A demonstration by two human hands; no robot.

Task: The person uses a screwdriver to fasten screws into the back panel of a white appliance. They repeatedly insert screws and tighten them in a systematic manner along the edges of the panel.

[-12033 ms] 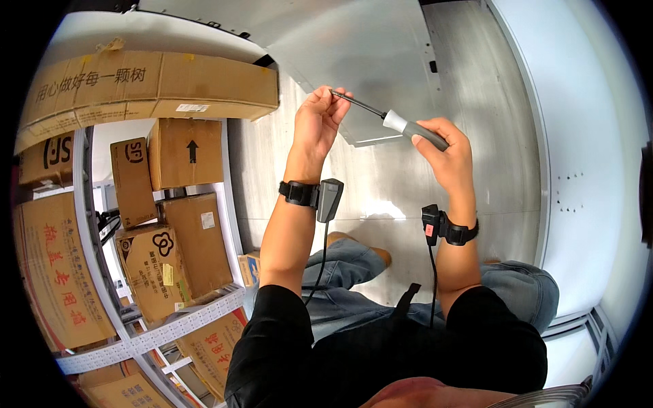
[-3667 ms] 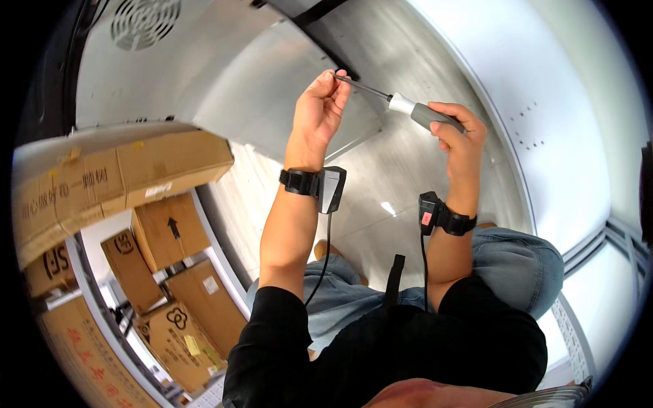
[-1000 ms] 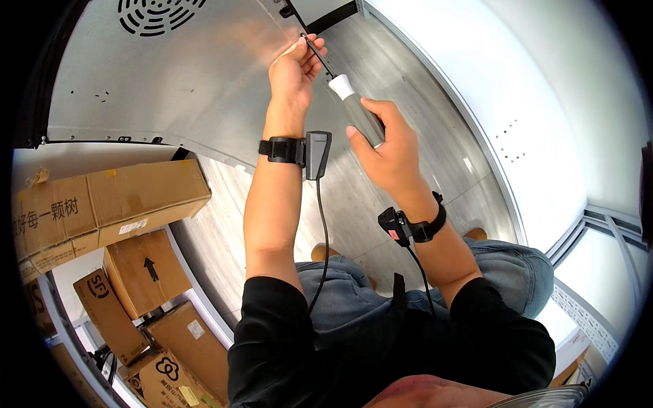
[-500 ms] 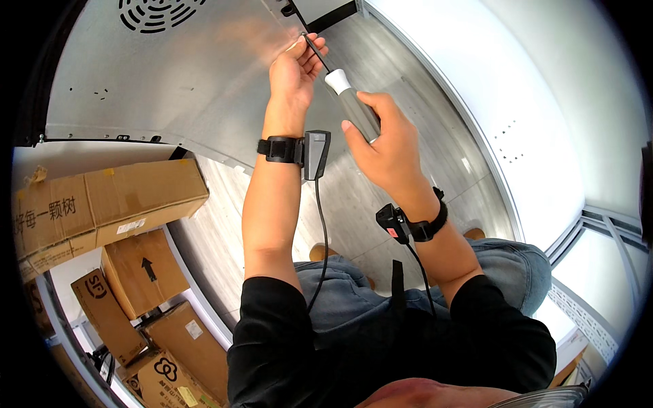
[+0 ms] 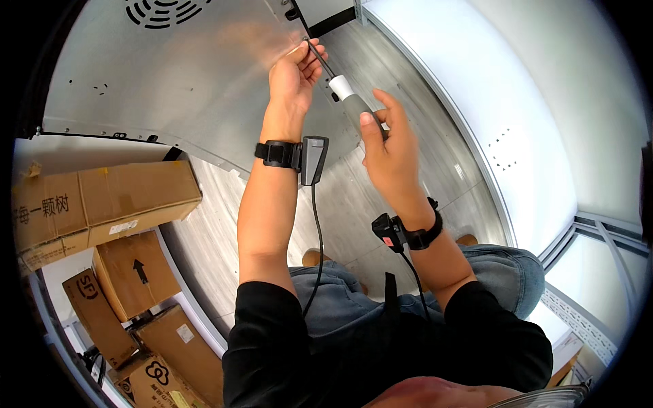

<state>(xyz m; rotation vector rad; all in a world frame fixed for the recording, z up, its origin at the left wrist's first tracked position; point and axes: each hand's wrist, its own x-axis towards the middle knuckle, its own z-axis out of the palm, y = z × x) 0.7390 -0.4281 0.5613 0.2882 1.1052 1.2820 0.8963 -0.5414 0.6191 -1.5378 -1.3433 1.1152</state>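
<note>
A person in a black top and blue jeans works a screwdriver (image 5: 341,87) at the right-hand edge of a large grey metal panel (image 5: 170,75). The tool slants, its dark shaft running up to that edge and its white collar and grey handle extending down and away from the panel. The left hand (image 5: 294,76), over the panel's edge, is closed in a pinch around the shaft near the tip; whether a screw sits between the fingertips cannot be seen. The right hand (image 5: 391,143), below and right of the panel, is half open around the handle, thumb against it, index finger lifted; how firmly it grips cannot be told. Both wrists carry strapped black devices (image 5: 314,160) with cables. Below the panel lies a long cardboard box (image 5: 139,197), with more cartons (image 5: 136,272) beneath. Right of the panel stretches pale grey flooring (image 5: 442,129), bordered by a white board (image 5: 524,115).
</note>
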